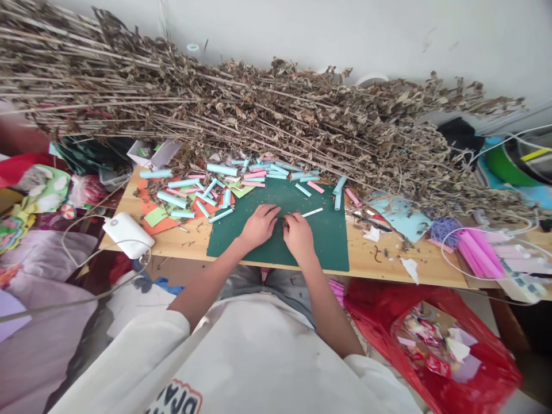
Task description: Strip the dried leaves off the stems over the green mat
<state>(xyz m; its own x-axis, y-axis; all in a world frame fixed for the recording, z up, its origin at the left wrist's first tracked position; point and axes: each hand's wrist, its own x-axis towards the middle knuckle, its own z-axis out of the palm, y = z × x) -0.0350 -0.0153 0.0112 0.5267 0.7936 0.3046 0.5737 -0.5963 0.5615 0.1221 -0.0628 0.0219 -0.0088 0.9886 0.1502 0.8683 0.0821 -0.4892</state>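
A dark green cutting mat [328, 247] lies on the wooden table in front of me. Resting flat on it, my left hand [260, 226] has its fingers stretched toward the right and seems to hold nothing. Close beside it, my right hand [299, 234] has its fingers curled down at the mat. A small dark bit shows at those fingertips, too small to name. Just past the right hand lies a thin white stick [313, 212]. Light blue paper rolls [222, 169] and pink paper rolls [353, 197] are scattered along the mat's far edge and to the left.
A big bundle of dried plants [259, 109] spans the back of the table. At left sits a white power bank [128, 234] with a cable. Rightward are a black pen [374, 222], light blue paper [401, 215] and purple yarn [445, 230]. A red plastic bag [375, 310] of scraps stands below.
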